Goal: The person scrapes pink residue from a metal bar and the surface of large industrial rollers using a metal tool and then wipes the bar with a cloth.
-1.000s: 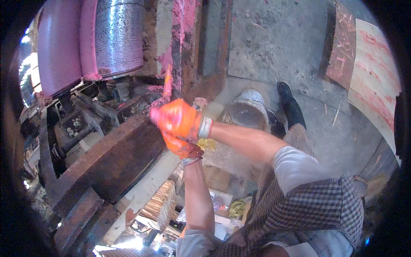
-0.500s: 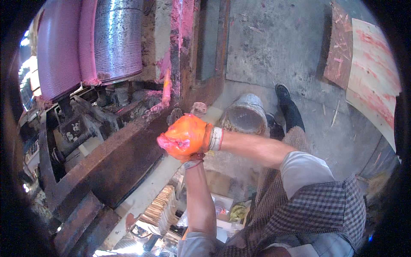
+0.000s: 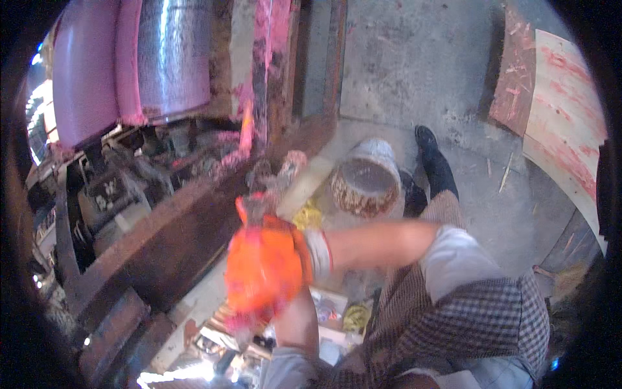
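My right hand (image 3: 265, 269), in an orange rubber glove stained pink, lies across my left wrist, in front of the steel beam (image 3: 188, 214). It is smeared by motion, and its fingers do not show clearly. Most of my left hand is hidden behind it. A dark, orange and pink patch (image 3: 258, 206) shows just above; whether it is part of the left glove I cannot tell. My left forearm (image 3: 297, 324) comes up from the lower edge. A crusted bucket (image 3: 366, 178) stands on the floor right of the gloves.
Two large rollers, one coated pink (image 3: 87, 78) and one shiny metal (image 3: 173, 58), sit at the upper left. A pink-smeared upright (image 3: 262, 71) stands beside them. My shoe (image 3: 427, 139) is right of the bucket. Pink-streaked boards (image 3: 560, 110) lie far right.
My right glove has moved down and slightly left, over my left wrist and forearm. A yellow thing now shows beside the gloves. The view has shifted slightly.
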`<state>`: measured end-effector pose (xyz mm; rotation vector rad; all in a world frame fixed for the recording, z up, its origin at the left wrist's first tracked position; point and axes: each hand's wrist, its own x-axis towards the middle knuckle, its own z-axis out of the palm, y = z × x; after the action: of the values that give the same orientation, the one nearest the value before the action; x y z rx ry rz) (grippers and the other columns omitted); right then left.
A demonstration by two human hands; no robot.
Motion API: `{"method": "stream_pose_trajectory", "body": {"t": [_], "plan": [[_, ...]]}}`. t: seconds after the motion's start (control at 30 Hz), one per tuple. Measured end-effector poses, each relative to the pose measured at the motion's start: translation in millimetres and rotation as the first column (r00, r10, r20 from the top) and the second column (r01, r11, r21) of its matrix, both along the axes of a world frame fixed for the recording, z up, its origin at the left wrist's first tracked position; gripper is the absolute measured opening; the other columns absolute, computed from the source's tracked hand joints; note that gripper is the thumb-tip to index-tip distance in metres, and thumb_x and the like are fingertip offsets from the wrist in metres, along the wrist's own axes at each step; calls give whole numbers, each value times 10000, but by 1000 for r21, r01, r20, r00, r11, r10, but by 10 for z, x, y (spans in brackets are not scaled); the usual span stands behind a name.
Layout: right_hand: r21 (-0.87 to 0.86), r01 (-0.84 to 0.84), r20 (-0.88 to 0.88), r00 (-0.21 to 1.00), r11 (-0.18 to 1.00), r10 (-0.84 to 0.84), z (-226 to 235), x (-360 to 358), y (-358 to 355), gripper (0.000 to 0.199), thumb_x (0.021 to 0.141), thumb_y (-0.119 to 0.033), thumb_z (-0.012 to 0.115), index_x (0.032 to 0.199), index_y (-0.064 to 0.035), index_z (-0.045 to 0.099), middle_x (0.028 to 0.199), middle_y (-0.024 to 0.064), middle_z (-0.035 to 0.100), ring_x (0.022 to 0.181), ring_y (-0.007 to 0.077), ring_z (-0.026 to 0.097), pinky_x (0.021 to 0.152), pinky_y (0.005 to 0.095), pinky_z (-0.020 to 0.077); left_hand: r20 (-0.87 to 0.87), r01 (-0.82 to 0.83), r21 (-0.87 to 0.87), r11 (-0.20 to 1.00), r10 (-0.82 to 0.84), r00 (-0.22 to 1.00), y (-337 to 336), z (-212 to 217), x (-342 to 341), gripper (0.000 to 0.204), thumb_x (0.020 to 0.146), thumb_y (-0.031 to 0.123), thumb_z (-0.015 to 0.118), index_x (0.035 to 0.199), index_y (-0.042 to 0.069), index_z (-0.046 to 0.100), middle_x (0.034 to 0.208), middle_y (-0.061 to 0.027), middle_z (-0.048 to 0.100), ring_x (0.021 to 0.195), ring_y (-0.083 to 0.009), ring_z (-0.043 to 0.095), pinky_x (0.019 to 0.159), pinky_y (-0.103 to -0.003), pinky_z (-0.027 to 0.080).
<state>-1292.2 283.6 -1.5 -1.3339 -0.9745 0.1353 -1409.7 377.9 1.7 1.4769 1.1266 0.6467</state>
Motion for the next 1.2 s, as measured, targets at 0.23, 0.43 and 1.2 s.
{"method": "stream_pose_trajectory", "body": {"t": [0.23,0.43,1.2], "plan": [[24,238,-379,901,971,-211,-362,501,-445,274,958,-256,634,747,-81,630,679,108,620,601,309,603,569,413,490,-60,-160,-9,987,160,985,60,-180,46,438,1005,486,483,859,79,552,854,-61,584,798,-207,579,771,-370,510],[-131,407,-742,564,904,-362,-204,938,-728,312,1008,-351,624,930,-49,641,740,45,644,613,165,528,599,380,469,-96,-246,28,969,248,964,-51,-86,187,428,978,521,529,863,114,592,747,0,572,689,-120,527,622,-299,409],[-492,-232,-639,751,839,-167,-616,334,-121,545,894,-555,625,1120,-62,682,946,157,747,898,299,722,852,384,545,116,-280,-492,824,381,917,91,-484,-375,387,996,492,550,975,110,604,903,-71,677,824,-223,681,727,-387,579]]}}
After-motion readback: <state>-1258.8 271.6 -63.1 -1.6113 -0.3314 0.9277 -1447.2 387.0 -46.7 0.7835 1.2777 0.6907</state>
